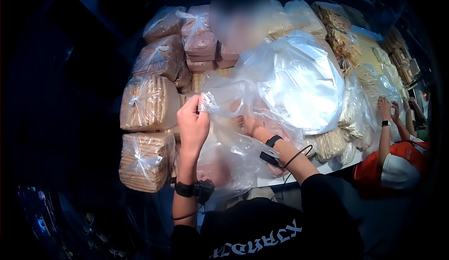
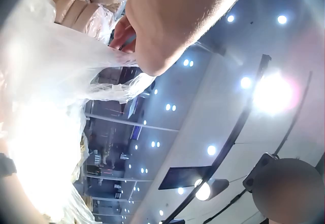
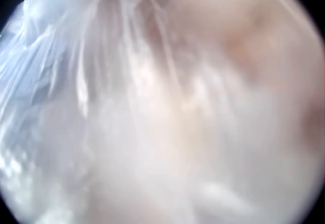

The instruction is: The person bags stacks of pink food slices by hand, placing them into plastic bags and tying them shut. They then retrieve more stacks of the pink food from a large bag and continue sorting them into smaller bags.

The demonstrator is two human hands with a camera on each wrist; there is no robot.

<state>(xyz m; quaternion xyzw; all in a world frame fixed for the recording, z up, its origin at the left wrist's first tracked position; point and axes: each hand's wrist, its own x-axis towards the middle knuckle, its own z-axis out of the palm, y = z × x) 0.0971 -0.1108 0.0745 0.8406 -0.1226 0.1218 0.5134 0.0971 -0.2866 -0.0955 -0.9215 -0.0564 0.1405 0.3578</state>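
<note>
My left hand (image 1: 193, 124) pinches the upper edge of a clear plastic bag (image 1: 229, 94) between thumb and fingers, holding that edge raised. The bag hangs loosely from there toward the right and down to the table's front. My right hand (image 1: 254, 125) is lower and further right, reaching in among the folds of plastic. Film partly hides its fingers, and I cannot tell whether they grip anything. In the right wrist view, blurred plastic film (image 3: 147, 107) fills nearly everything. Beneath the film lies a pinkish pack (image 1: 213, 169), close to the left forearm.
Tied bags of stacked tan slabs (image 1: 147, 103) line the left side. Pink packs (image 1: 199, 40) stand at the back. A large shiny heap of plastic bags (image 1: 301, 85) lies right of my hands. Further right, another person in a red garment (image 1: 367, 171) works at the table.
</note>
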